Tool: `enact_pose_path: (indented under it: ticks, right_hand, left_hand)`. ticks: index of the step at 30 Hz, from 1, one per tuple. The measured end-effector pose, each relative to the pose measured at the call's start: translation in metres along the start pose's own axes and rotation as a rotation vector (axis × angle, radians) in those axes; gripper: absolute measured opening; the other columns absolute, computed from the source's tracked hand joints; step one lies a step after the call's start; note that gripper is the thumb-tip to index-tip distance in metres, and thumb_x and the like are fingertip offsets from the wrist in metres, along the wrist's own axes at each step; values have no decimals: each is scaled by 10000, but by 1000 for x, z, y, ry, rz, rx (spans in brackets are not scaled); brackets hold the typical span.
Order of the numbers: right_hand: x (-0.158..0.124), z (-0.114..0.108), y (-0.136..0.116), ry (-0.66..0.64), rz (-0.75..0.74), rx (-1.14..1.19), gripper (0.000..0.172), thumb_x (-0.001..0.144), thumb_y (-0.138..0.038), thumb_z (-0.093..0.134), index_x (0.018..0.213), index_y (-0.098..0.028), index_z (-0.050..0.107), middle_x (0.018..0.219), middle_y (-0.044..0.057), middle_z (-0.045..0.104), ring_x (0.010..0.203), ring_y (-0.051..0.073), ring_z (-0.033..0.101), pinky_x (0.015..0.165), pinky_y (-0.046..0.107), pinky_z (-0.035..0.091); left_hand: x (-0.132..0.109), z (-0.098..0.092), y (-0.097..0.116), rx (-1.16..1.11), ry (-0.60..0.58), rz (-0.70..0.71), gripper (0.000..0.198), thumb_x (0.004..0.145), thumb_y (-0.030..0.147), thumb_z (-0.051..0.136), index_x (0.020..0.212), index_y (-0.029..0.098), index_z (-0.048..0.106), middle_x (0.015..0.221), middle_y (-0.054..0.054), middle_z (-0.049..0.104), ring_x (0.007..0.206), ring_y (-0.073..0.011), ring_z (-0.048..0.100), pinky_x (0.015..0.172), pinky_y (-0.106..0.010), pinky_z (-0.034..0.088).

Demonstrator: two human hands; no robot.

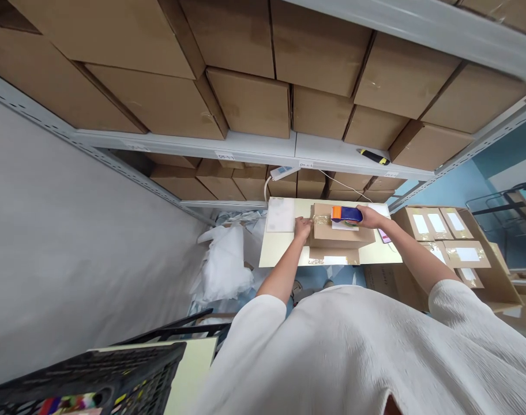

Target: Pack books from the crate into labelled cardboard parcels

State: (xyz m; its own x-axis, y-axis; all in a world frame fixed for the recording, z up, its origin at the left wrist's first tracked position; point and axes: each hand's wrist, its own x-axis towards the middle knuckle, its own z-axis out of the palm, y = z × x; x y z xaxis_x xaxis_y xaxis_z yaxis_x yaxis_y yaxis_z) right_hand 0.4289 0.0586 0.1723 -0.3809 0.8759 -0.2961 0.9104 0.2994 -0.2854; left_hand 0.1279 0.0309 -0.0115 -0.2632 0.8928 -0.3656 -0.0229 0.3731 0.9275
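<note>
A brown cardboard box (341, 233) lies on a pale yellow board (284, 245) in front of me. My right hand (369, 218) is wrapped round a blue and orange tape dispenser (348, 214), which rests over the box top. Clear tape (322, 219) runs along the top from the box's left edge toward the dispenser. At that left edge, my left hand (303, 228) grips the side of the box, fingers on the tape's end. A white label (344, 227) on the box is partly covered by the dispenser.
Metal shelving (254, 145) full of cartons rises ahead. A yellow and black box cutter (374, 156) lies on its ledge. Taped, labelled boxes fill a large carton (500, 288) at right. White packing material (228, 262) and a black crate (146, 380) are at left.
</note>
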Motion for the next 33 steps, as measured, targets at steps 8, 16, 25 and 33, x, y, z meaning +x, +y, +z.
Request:
enact_pose_path:
  ticks: [8, 16, 25, 33]
  right_hand:
    - [0, 6, 5, 30, 8, 58, 472, 878, -611, 846, 1060, -239, 618, 1060, 119, 788, 902, 283, 722, 746, 338, 531]
    - [-3, 5, 3, 32, -13, 120, 449, 886, -491, 856, 1173, -229, 632, 1175, 128, 795, 981, 288, 749, 817, 338, 556]
    - [1, -8, 11, -71, -49, -69, 470, 858, -455, 889, 1212, -246, 661, 1202, 122, 814, 1002, 300, 753, 782, 319, 508]
    - [-44, -29, 86, -80, 9, -121, 358, 855, -363, 862, 1111, -236, 647, 1112, 114, 803, 905, 270, 720, 712, 312, 449]
  left_hand:
    - [-15, -12, 17, -13, -76, 92, 289, 914, 139, 658, 1190, 223, 678, 1174, -108, 789, 1130, -254, 770, 1108, -473, 588]
    - [-27, -13, 68, 470, -401, 502, 943, 889, 196, 754, 1733, 288, 343, 1682, -152, 571, 1576, -331, 527, 1301, -510, 409]
    - [-16, -16, 73, 696, -511, 500, 1074, 779, 345, 935, 1707, 252, 403, 1782, -191, 433, 1699, -387, 332, 1363, -469, 280]
    - [-13, -16, 77, 824, -540, 507, 1025, 815, 322, 885, 1705, 242, 383, 1824, -183, 359, 1712, -379, 306, 1389, -481, 241]
